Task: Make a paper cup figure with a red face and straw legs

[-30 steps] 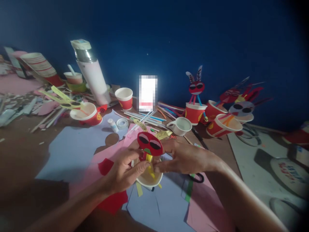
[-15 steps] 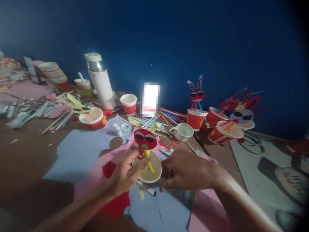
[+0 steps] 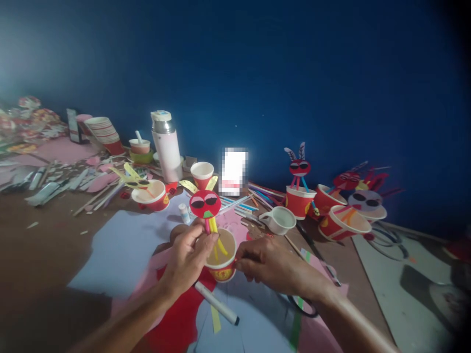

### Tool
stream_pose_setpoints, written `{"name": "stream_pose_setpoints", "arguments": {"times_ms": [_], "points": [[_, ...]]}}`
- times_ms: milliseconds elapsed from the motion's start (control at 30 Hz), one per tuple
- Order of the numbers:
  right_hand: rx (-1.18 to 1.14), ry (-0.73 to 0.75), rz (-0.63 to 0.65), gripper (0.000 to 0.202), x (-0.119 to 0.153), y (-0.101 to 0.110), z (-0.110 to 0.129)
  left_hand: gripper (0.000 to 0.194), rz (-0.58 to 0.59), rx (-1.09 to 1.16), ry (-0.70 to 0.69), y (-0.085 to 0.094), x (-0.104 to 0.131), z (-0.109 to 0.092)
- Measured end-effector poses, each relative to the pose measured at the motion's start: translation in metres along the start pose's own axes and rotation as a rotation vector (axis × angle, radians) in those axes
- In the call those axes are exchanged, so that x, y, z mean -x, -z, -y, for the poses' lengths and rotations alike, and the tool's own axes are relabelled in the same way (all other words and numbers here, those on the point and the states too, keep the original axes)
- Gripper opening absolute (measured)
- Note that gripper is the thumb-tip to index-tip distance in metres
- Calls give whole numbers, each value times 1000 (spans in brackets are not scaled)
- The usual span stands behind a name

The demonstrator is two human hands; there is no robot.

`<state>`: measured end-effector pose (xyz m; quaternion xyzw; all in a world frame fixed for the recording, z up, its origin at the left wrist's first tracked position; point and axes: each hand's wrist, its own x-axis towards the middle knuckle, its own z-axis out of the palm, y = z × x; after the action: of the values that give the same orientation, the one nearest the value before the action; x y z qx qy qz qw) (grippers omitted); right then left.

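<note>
A red-and-yellow paper cup is held near the middle, with its front wall and open top showing. Out of it rises a puppet with a red paper face, black-and-pink eyes, yellow ears and pink and yellow stems. My left hand is closed at the cup's left rim, its thumb over the opening beside the stems. On the opposite side my right hand has its fingers pinched together against the cup's wall. What lies between those fingertips is hidden. A white marker rests on the paper below.
Several finished cup puppets stand at the right, near a white mug. A white thermos, a cup stack and another puppet cup are at the left. Coloured sticks and blue paper cover the table.
The cup has tipped more upright, so its patterned front now shows. My right hand has closed in on the cup's side. The camera view has shifted, and more of the marker is visible.
</note>
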<state>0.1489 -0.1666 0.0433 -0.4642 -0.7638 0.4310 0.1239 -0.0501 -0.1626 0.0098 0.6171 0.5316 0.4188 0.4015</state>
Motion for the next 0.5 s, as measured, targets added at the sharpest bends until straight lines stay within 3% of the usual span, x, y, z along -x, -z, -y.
{"name": "stream_pose_setpoints", "arguments": {"times_ms": [267, 500], "points": [[-20, -12, 99, 19, -3, 6, -3, 28, 48, -202, -55, 10, -2, -7], [159, 6, 105, 18, -5, 0, -8, 20, 106, -174, -134, 9, 0, -1]]}}
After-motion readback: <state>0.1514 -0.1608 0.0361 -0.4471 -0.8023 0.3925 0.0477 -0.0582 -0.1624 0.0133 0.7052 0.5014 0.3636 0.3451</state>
